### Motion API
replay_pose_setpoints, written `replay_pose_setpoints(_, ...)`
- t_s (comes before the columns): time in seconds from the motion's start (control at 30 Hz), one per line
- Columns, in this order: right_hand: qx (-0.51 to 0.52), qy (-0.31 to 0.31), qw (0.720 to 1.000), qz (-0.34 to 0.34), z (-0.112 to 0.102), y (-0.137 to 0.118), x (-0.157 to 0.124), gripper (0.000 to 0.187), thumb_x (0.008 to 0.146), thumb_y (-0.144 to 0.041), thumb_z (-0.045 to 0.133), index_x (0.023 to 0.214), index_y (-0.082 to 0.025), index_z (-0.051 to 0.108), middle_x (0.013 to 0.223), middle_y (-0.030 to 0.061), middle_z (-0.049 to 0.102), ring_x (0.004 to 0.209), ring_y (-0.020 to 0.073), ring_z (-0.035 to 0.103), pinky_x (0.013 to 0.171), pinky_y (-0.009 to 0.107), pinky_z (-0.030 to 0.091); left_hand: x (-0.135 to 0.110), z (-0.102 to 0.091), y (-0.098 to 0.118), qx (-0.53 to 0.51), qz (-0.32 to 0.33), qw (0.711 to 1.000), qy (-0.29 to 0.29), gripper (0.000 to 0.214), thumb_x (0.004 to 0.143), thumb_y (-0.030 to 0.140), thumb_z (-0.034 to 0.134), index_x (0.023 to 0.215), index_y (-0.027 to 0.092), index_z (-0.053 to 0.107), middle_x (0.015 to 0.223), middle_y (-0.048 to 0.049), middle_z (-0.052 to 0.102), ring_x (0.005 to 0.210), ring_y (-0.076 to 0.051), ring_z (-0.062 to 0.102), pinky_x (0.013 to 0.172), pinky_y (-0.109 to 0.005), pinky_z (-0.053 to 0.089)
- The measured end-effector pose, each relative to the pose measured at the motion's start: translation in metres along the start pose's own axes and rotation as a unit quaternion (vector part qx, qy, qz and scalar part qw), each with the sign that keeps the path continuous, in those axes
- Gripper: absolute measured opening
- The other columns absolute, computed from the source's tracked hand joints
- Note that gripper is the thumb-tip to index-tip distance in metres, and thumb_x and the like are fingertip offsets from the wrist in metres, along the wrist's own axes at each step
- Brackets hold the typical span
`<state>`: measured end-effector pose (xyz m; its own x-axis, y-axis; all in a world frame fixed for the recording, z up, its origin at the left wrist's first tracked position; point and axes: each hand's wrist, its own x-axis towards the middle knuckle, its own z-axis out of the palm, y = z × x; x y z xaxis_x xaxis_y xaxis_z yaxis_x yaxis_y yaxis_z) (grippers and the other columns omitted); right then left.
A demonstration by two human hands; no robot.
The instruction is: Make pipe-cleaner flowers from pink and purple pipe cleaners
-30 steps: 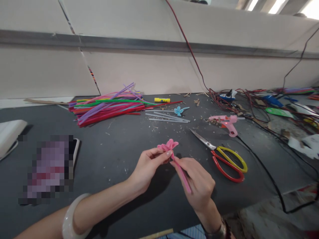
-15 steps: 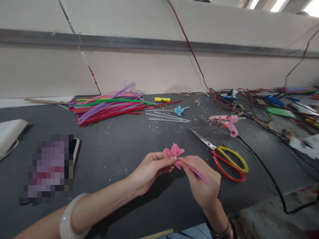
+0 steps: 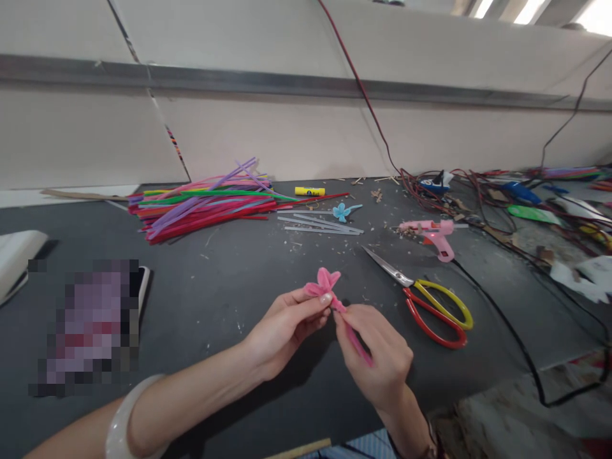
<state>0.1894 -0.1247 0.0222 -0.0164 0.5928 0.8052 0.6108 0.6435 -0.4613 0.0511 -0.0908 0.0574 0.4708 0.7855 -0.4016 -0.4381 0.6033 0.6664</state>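
A pink pipe-cleaner flower point(image 3: 325, 280) is held up over the dark table, its petals facing away from me. My left hand point(image 3: 299, 319) pinches it at the base of the petals between thumb and fingers. Pinched in my right hand point(image 3: 377, 350) is the flower's pink pipe-cleaner stem point(image 3: 357, 345), whose loose end sticks out below the fingers. Between the two hands a short twisted piece of the stem shows. Scissors point(image 3: 415, 293) with one red and one yellow handle lie to the right of my right hand.
A bundle of coloured pipe cleaners point(image 3: 205, 207) lies at the back left. Near it are a yellow glue stick point(image 3: 310, 191), a small blue flower point(image 3: 341, 212) and clear glue sticks point(image 3: 325, 224). A pink glue gun point(image 3: 442, 239) trails a black cord. A phone point(image 3: 143, 287) rests at the left.
My right hand has moved down and slightly left, turning the stem more downward. The flower has tilted and shifted a little left and up, its petals now closer together.
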Motion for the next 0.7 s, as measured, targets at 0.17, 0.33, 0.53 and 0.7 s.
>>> replay_pose_setpoints(0.17, -0.024, 0.005, 0.999, -0.038, 0.001, -0.009, 0.007, 0.025, 0.069, 0.003, 0.06, 0.087, -0.014, 0.06, 0.071, 0.0075, 0.065, 0.067, 0.017, 0.061, 0.062, 0.031, 0.054, -0.001, 0.004, 0.002, 0.054, 0.081, 0.995, 0.02, 0.005, 0.069, 0.02, 0.068, 0.071, 0.015, 0.07, 0.07, -0.0005, 0.066, 0.066, -0.008, 0.055, 0.072, -0.021, 0.042)
replay_pose_setpoints(0.33, -0.011, -0.019, 0.998, -0.065, -0.008, 0.001, 0.012, 0.025, 0.068, 0.005, 0.062, 0.086, -0.013, 0.06, 0.07, 0.0076, 0.065, 0.068, 0.017, 0.06, 0.063, 0.032, 0.054, 0.0, 0.003, 0.001, 0.073, 0.099, 0.992, 0.023, 0.009, 0.071, 0.02, 0.066, 0.077, 0.015, 0.07, 0.07, 0.0, 0.065, 0.065, -0.007, 0.053, 0.07, -0.02, 0.042)
replay_pose_setpoints(0.53, 0.001, -0.045, 0.997, -0.062, -0.009, 0.009, 0.013, 0.027, 0.068, 0.003, 0.062, 0.088, -0.014, 0.061, 0.074, 0.0062, 0.065, 0.072, 0.017, 0.06, 0.066, 0.031, 0.053, 0.002, 0.001, -0.002, 0.095, 0.116, 0.988, 0.032, 0.01, 0.071, 0.021, 0.067, 0.078, 0.014, 0.069, 0.071, -0.0013, 0.065, 0.066, -0.01, 0.056, 0.071, -0.022, 0.043)
replay_pose_setpoints(0.7, 0.029, -0.037, 0.998, 0.032, -0.006, 0.002, 0.012, 0.015, 0.071, -0.003, 0.062, 0.079, -0.016, 0.063, 0.072, 0.004, 0.067, 0.067, 0.0146, 0.061, 0.066, 0.027, 0.051, 0.004, -0.002, -0.005, 0.13, 0.143, 0.981, 0.037, 0.01, 0.069, 0.022, 0.067, 0.075, 0.014, 0.069, 0.08, -0.0051, 0.068, 0.076, -0.015, 0.059, 0.076, -0.026, 0.044)
